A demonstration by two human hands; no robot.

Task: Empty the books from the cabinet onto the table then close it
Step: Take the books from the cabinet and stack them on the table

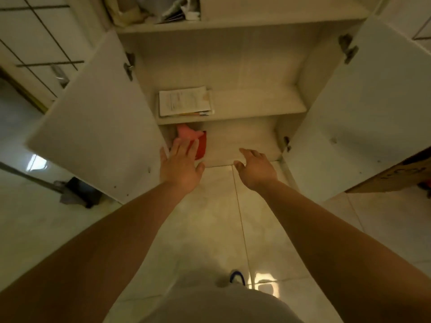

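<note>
The white cabinet stands with both doors swung wide, the left door and the right door. On its middle shelf lies a flat stack of books and papers. On the bottom shelf at the left sit red and pink books. My left hand reaches toward them with fingers straight, its fingertips over the red cover. My right hand hovers at the bottom shelf's front edge, fingers relaxed and holding nothing.
Clutter of bags and papers fills the upper compartment. A cardboard box stands on the floor at right, a dark dustpan-like object at left. Glossy floor tiles stretch below my arms.
</note>
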